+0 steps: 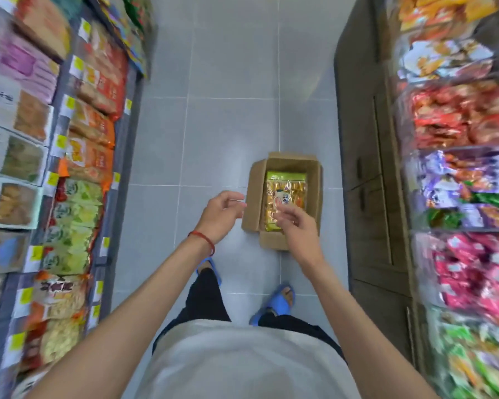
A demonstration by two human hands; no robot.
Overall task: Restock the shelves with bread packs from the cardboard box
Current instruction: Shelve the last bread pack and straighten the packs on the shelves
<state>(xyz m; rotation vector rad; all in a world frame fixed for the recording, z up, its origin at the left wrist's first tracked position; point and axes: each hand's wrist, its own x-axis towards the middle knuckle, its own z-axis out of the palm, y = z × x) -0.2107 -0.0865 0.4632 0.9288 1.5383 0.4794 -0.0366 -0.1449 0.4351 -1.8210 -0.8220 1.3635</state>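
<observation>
Bread pack (285, 184) w/in open-flap box (252, 203)

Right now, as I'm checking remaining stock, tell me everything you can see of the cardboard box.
The cardboard box is plain brown and rectangular, standing on the grey tiled floor, its flaps folded outward. Inside lies a yellow-and-green bread pack, flat. The right hand overlaps its near end in view; whether it touches cannot be told.
</observation>
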